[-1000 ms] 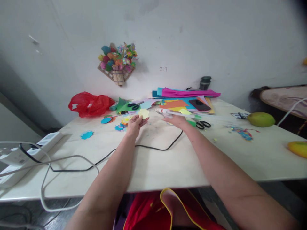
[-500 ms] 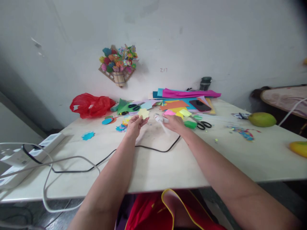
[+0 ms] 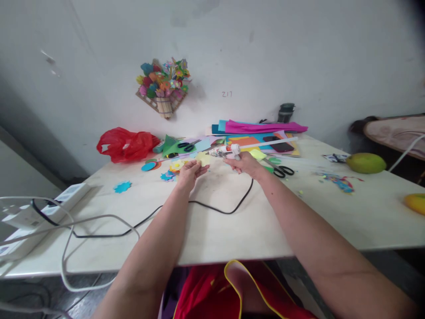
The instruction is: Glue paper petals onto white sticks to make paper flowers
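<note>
My left hand (image 3: pixel 190 174) pinches a pale yellow scalloped paper flower (image 3: pixel 202 158) above the middle of the table. In my right hand (image 3: pixel 245 164) is a white hot glue gun (image 3: pixel 228 150), its nozzle pointing left at the flower. Whether the nozzle touches the paper I cannot tell. A long glue stick (image 3: pixel 272 143) sticks out of the gun's back toward the right, and a black cord (image 3: pixel 229 212) runs from it across the table. Just behind my left hand lie yellow cut-out flowers (image 3: pixel 176 165) and blue and purple ones (image 3: pixel 168 176).
A white power strip (image 3: pixel 71 195) with looped cables lies at the left edge. Black scissors (image 3: pixel 283 171), coloured sheets (image 3: pixel 245 142), a phone (image 3: pixel 279 144) and a red plastic bag (image 3: pixel 128 145) line the back. Two mangoes, one green (image 3: pixel 365 163), lie at the right.
The glue gun has turned from pointing away to lying level, its nozzle now at the flower and its glue stick toward the right. The flower has tilted and dropped slightly.
</note>
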`<move>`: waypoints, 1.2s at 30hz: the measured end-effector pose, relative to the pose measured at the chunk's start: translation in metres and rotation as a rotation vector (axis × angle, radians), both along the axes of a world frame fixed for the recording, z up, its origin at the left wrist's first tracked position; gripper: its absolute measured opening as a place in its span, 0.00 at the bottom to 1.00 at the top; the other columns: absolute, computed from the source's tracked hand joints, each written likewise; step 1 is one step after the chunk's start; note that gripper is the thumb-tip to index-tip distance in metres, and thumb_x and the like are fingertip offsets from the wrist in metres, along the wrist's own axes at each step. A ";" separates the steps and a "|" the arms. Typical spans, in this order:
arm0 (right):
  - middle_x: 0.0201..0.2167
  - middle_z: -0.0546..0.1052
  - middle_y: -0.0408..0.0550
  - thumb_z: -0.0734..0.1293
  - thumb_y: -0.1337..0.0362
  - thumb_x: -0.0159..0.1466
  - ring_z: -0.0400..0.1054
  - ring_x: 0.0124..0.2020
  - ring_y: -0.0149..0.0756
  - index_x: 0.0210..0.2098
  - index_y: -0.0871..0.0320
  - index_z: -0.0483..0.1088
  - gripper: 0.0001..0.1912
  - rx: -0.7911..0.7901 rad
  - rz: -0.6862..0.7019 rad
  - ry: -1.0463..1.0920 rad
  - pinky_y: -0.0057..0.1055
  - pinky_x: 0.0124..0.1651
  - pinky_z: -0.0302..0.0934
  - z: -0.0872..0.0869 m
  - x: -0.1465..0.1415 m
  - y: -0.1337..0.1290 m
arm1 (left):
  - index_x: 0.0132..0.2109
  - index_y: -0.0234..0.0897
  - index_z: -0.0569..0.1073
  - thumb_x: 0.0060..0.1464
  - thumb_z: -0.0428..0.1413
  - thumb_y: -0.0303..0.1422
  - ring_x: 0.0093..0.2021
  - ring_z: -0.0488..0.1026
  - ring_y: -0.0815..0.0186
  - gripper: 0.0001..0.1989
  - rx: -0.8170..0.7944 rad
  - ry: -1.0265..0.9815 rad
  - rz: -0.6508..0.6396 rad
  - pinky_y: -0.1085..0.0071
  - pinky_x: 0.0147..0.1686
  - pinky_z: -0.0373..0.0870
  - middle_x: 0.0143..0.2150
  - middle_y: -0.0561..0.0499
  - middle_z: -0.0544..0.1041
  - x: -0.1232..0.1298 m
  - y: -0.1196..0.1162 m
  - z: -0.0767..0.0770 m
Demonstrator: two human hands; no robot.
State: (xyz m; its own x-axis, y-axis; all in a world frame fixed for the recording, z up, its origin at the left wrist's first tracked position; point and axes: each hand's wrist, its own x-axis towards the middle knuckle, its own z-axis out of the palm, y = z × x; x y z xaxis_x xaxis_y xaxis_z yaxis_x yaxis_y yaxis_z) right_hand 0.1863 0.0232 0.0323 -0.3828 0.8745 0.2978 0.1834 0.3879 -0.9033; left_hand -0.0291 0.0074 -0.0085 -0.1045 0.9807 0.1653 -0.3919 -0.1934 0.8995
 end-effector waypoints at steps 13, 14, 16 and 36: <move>0.17 0.67 0.42 0.67 0.48 0.50 0.55 0.13 0.22 0.24 0.62 0.66 0.20 0.024 -0.092 -0.215 0.22 0.15 0.52 0.007 -0.005 -0.005 | 0.31 0.31 0.67 0.45 0.59 0.28 0.35 0.76 0.63 0.08 -0.024 0.000 0.000 0.64 0.42 0.73 0.26 0.50 0.74 0.002 -0.002 0.002; 0.17 0.68 0.43 0.66 0.48 0.50 0.55 0.13 0.23 0.24 0.61 0.66 0.20 0.026 -0.098 -0.226 0.23 0.15 0.52 0.007 -0.005 -0.005 | 0.31 0.31 0.67 0.45 0.59 0.28 0.35 0.76 0.63 0.08 -0.028 0.003 -0.001 0.63 0.43 0.73 0.26 0.50 0.74 0.002 -0.002 0.002; 0.18 0.68 0.43 0.66 0.48 0.49 0.55 0.13 0.23 0.24 0.61 0.66 0.20 0.025 -0.113 -0.245 0.22 0.15 0.52 0.007 -0.006 -0.004 | 0.32 0.31 0.67 0.45 0.59 0.28 0.35 0.76 0.63 0.08 -0.031 0.008 -0.004 0.63 0.43 0.72 0.26 0.50 0.74 0.002 -0.002 0.002; 0.18 0.68 0.43 0.66 0.48 0.50 0.57 0.15 0.24 0.27 0.61 0.69 0.20 0.059 -0.164 -0.329 0.23 0.17 0.52 0.008 -0.009 -0.006 | 0.32 0.30 0.68 0.45 0.59 0.28 0.34 0.76 0.63 0.08 -0.056 0.007 -0.016 0.66 0.40 0.73 0.27 0.49 0.75 0.003 -0.003 0.003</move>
